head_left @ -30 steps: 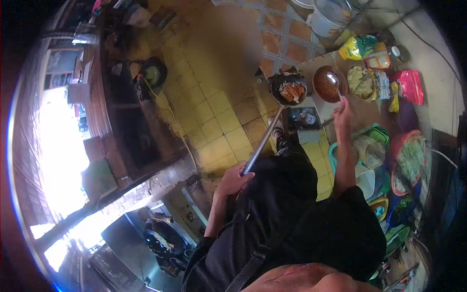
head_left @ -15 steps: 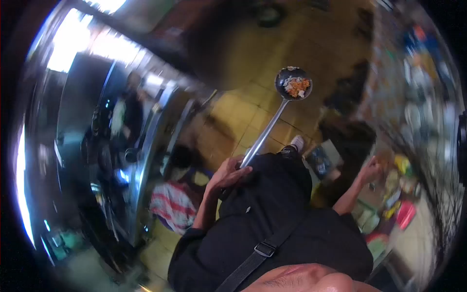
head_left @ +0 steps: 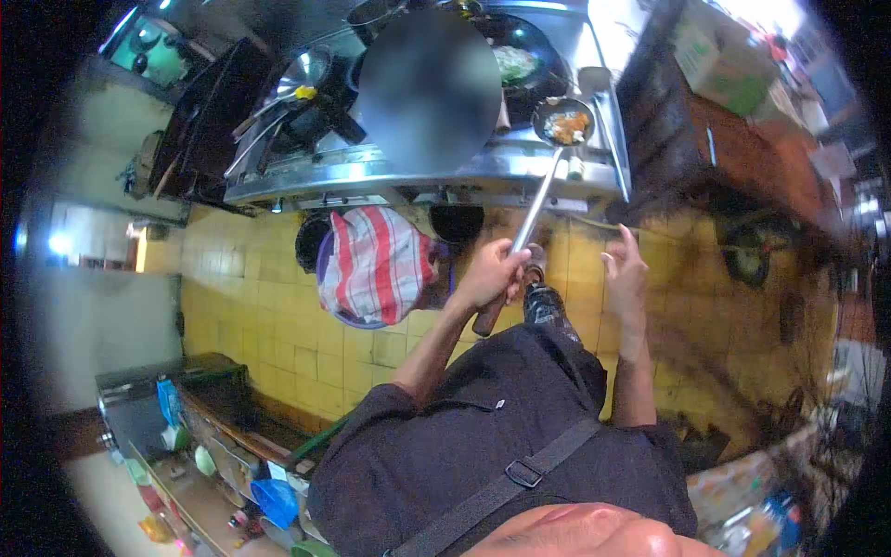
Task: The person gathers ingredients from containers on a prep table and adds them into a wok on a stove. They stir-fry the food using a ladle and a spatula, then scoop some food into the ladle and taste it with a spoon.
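Observation:
My left hand (head_left: pixel 492 274) is wrapped around the handle of a long metal ladle (head_left: pixel 540 200). Its dark grip end sticks out below my fist. White and orange food (head_left: pixel 566 126) lies in the dark round bowl, which is held out over the right front part of the stove (head_left: pixel 408 176). Behind the bowl sits a dark wok (head_left: pixel 548 70) with pale and green food in it. My right hand (head_left: pixel 627 271) is in the air to the right, holding nothing, its index finger and thumb stretched apart.
A purple tub (head_left: pixel 325 269) covered by a red-and-white striped cloth (head_left: pixel 379 265) stands on the yellow tiled floor (head_left: pixel 297 343). Cardboard boxes (head_left: pixel 715 65) rest on a wooden cabinet (head_left: pixel 742 158) at right. A blurred round patch hides the stove's middle. Lower left, a counter holds a blue bag (head_left: pixel 276 501).
My body has turned, so the stove now lies in front and the ladle is over its edge rather than over the floor. My right hand has come forward and its fingers have spread.

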Available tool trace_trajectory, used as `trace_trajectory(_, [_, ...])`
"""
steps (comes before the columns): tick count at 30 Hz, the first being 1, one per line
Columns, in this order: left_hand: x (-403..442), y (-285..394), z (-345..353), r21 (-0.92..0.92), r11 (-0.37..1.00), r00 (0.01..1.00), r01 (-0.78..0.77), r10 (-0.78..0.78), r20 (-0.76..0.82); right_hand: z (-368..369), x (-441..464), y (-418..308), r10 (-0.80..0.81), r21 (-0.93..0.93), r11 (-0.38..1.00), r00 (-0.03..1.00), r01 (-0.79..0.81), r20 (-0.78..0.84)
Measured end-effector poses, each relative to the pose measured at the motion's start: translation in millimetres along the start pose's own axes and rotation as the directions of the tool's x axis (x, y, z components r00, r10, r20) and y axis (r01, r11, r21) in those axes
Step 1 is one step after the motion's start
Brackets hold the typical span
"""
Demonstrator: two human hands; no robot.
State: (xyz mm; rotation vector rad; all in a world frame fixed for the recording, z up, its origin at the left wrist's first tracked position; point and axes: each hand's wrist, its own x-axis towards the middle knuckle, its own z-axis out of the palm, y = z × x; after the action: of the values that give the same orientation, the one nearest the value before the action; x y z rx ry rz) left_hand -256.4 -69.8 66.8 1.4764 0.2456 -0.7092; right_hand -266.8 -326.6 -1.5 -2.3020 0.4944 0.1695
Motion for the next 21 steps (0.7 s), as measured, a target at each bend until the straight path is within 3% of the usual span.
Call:
trace_trajectory(1, [-35,-62,-82,-0.060,0.992,0.994,-0.110,0.111,0.006,88,-49,-22,-0.414,-0.120,0.910,0.890,0.397,-0.192])
trace_trajectory(2, [-61,-75,-115,-0.099,0.985,0.989,-0.144,0.142,-0.030,116,-71,-41,-0.724,-0.240,0.689,0.637,0.684,-0.264])
trace_trajectory(3, [-41,-57,-121,-0.104,0.981,0.986,-0.163,0.158,-0.058,105,-60,-85,-0.733,-0.076,0.677,0.661,0.732,-0.163])
trace_trajectory(4, [-17,-41,-131,-0.177,0.966,0.981,-0.188,0.174,-0.092,118,-41,-104,-0.758,-0.075,0.648,0.631,0.758,-0.163])
trace_trajectory(5, [10,-23,-137,-0.249,0.947,0.976,-0.204,0.177,-0.126,128,-17,-116,-0.631,0.138,0.769,0.776,0.624,0.010])
trace_trajectory(6, [40,-8,-144,-0.253,0.941,0.970,-0.225,0.191,-0.154,130,1,-140,-0.489,0.297,0.858,0.843,0.419,0.225])
trace_trajectory(8, [103,21,-157,-0.255,0.898,0.928,-0.359,0.315,-0.198,117,41,-191,-0.349,0.483,0.876,0.719,0.022,0.600])
trace_trajectory(9, [111,43,-163,-0.234,0.910,0.927,-0.341,0.285,-0.245,129,55,-204,-0.345,0.587,0.784,0.646,-0.201,0.681])
trace_trajectory(10, [137,49,-177,-0.145,0.924,0.918,-0.354,0.313,-0.242,141,72,-219,-0.451,0.663,0.737,0.631,-0.136,0.631])
trace_trajectory(13, [166,93,-197,-0.395,0.868,0.945,-0.300,0.215,-0.246,142,112,-282,-0.292,0.637,0.549,0.590,-0.542,0.753])
trace_trajectory(14, [180,101,-205,-0.289,0.897,0.921,-0.335,0.247,-0.302,139,118,-308,-0.244,0.618,0.442,0.576,-0.650,0.780])
trace_trajectory(15, [187,108,-215,-0.273,0.908,0.926,-0.318,0.237,-0.293,150,135,-319,-0.300,0.568,0.442,0.483,-0.694,0.823])
trace_trajectory(16, [197,116,-225,-0.254,0.918,0.932,-0.303,0.230,-0.282,169,158,-317,-0.322,0.558,0.452,0.456,-0.696,0.830])
trace_trajectory(18, [231,119,-256,-0.234,0.928,0.936,-0.290,0.224,-0.270,170,174,-351,-0.348,0.654,0.553,0.570,-0.516,0.745])
trace_trajectory(20, [236,128,-286,-0.150,0.927,0.922,-0.345,0.305,-0.239,176,199,-385,-0.292,0.619,0.556,0.568,-0.554,0.770])
trace_trajectory(21, [224,137,-291,-0.269,0.881,0.909,-0.389,0.320,-0.269,183,226,-397,-0.292,0.585,0.489,0.511,-0.647,0.809])
